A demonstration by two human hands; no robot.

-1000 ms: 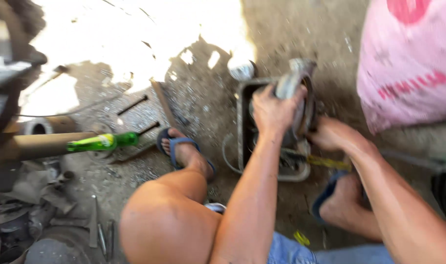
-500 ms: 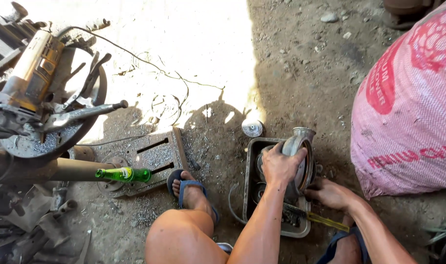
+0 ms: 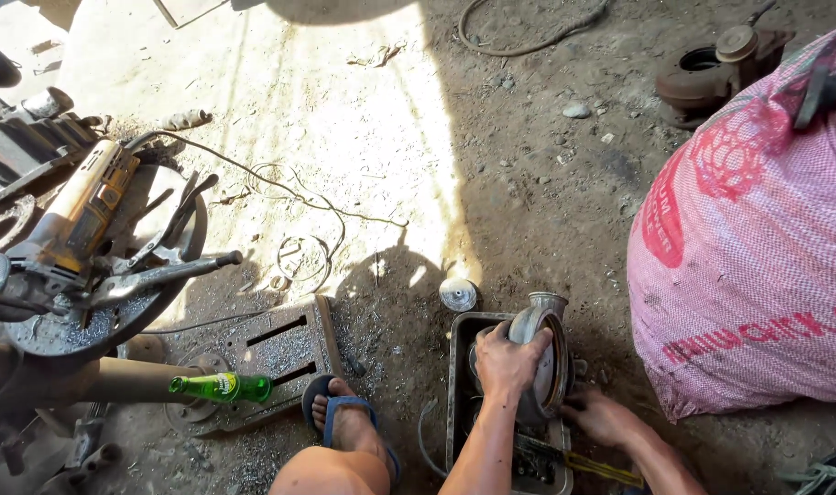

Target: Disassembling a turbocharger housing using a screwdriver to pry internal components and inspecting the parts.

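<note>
Down low, the left hand point(image 3: 509, 359) is gripping the round metal housing point(image 3: 544, 362), standing in a dark tray point(image 3: 458, 385); the right hand point(image 3: 603, 417) is touching its lower edge, its grip unclear.

dull grey metal housing point(image 3: 539, 353)
</note>
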